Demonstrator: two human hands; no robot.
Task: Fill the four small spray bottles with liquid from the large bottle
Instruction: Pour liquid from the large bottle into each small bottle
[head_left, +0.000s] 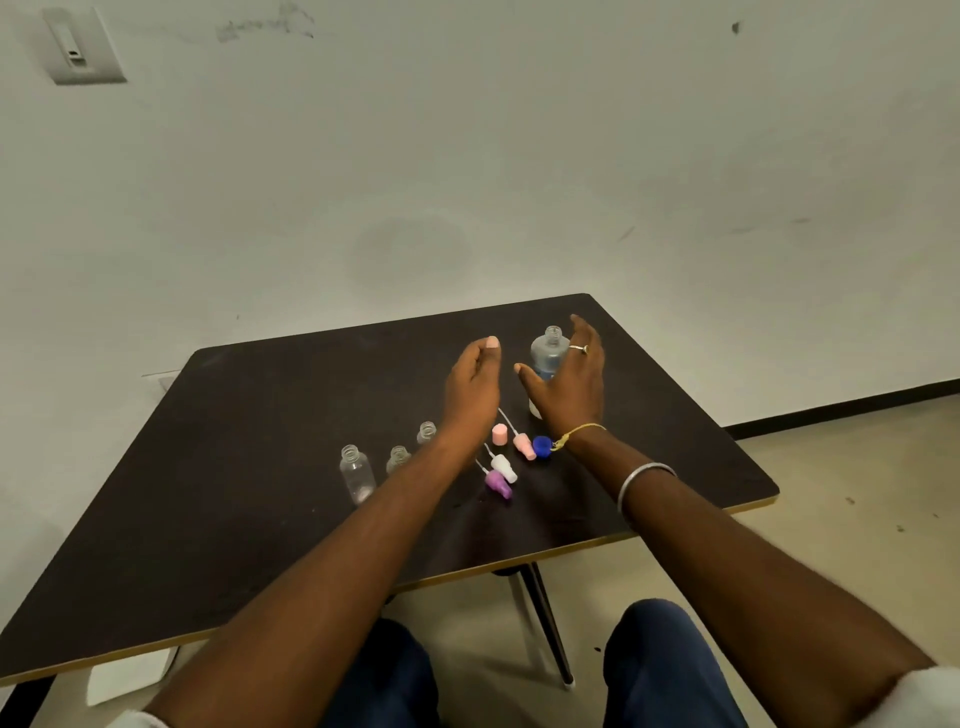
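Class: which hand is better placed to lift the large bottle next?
Right: the right hand is open beside the large bottle, partly covering it; the left hand hovers farther left.

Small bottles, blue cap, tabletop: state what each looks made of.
Small bottles: clear plastic by the look, possibly glass; see-through walls, threaded necks. Blue cap: opaque plastic, smooth, solid colour. Tabletop: probably dark matt laminate or veneer over board; a pale yellowish edge shows along the near side.

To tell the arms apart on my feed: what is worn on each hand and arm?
Right hand: a silver ring, a yellow thread bracelet at the wrist, a silver bangle further up. Left hand: nothing worn. White sleeves show at both elbows.
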